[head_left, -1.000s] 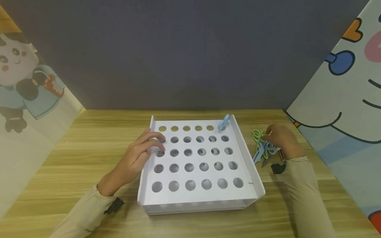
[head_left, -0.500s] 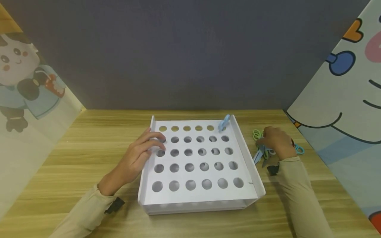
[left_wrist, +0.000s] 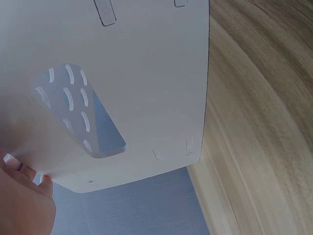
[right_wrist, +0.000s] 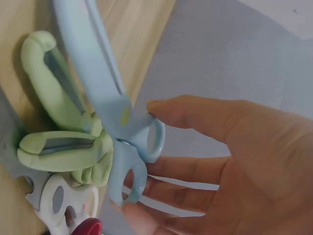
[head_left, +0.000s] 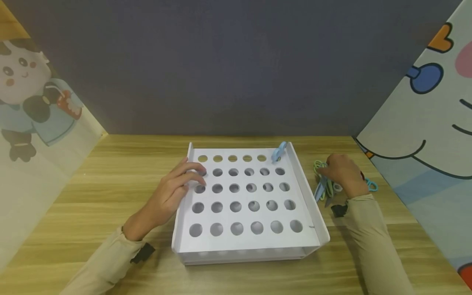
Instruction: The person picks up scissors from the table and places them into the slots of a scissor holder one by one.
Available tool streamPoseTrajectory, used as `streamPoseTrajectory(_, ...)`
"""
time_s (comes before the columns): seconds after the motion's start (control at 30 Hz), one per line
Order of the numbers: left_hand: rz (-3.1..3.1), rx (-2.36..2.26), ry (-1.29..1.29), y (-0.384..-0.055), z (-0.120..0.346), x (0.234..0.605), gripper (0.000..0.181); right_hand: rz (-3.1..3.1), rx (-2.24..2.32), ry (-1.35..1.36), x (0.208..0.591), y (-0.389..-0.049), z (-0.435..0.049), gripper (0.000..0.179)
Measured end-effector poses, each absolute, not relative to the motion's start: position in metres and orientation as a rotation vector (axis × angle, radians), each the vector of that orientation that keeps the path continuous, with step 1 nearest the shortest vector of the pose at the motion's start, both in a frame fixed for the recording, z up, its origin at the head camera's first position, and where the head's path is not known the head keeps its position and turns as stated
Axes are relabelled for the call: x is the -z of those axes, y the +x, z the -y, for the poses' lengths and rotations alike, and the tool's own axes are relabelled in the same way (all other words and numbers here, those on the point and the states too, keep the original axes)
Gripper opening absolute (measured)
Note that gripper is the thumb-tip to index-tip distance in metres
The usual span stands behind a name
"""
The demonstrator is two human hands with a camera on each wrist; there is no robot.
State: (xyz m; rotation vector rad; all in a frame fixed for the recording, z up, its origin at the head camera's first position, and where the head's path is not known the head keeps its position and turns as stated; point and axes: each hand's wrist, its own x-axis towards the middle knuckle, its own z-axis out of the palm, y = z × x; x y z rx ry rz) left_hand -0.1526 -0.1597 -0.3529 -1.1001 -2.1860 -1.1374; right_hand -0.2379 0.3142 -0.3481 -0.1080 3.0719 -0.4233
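My left hand (head_left: 169, 192) holds the left side wall of a white rack (head_left: 236, 242) with rows of round holes, fingers bent over its top edge. In the left wrist view, that wall's outer panel (left_wrist: 156, 98) has a slanted cut-out. Right of the rack, my right hand (head_left: 343, 172) holds light-blue scissors (right_wrist: 105, 95) by the handle loops, thumb on one loop and fingers at the other. Their blades point down toward the table. Beside them lie green-handled scissors (right_wrist: 54, 93) and white-handled scissors (right_wrist: 58, 203). Another light-blue pair of scissors (head_left: 279, 152) stands in the rack's far right hole.
A turquoise handle loop (head_left: 372, 186) shows just right of my right hand, and a red handle (right_wrist: 88, 227) lies by the white one. The wooden table (head_left: 121, 164) ends at a grey back wall (head_left: 228, 73), with cartoon-printed panels (head_left: 435, 135) at both sides.
My right hand has shifted slightly left and now covers the light-blue scissors' handles; the turquoise loop has come into view to its right. My left hand and the rack have stayed put.
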Motion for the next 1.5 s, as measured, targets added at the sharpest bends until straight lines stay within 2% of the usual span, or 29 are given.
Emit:
streamPoseTrajectory(0.23,2.195,1.123,-1.093,-0.152,0.161,0.352,0.038,-3.142,0.412,-0.139,0.343,-0.240,-0.309,0.045)
streamPoseTrajectory(0.4,2.197,1.129,-1.092,-0.151,0.161,0.352,0.038,-3.204,0.406,-0.246,0.338,-0.238,-0.303,0.032)
streamPoseTrajectory(0.7,2.207,1.139,-1.092,-0.152,0.161,0.355,0.038,-3.309,0.481,-0.370,0.333,-0.233,-0.290,0.048)
streamPoseTrajectory(1.13,2.209,1.130,-1.095,-0.153,0.159,0.353,0.038,-3.618,0.701,-0.663,0.329,-0.236,-0.274,0.033)
streamPoseTrajectory(1.5,2.209,1.130,-1.091,-0.154,0.160,0.354,0.038,-3.669,0.853,-0.772,0.316,-0.229,-0.264,0.038)
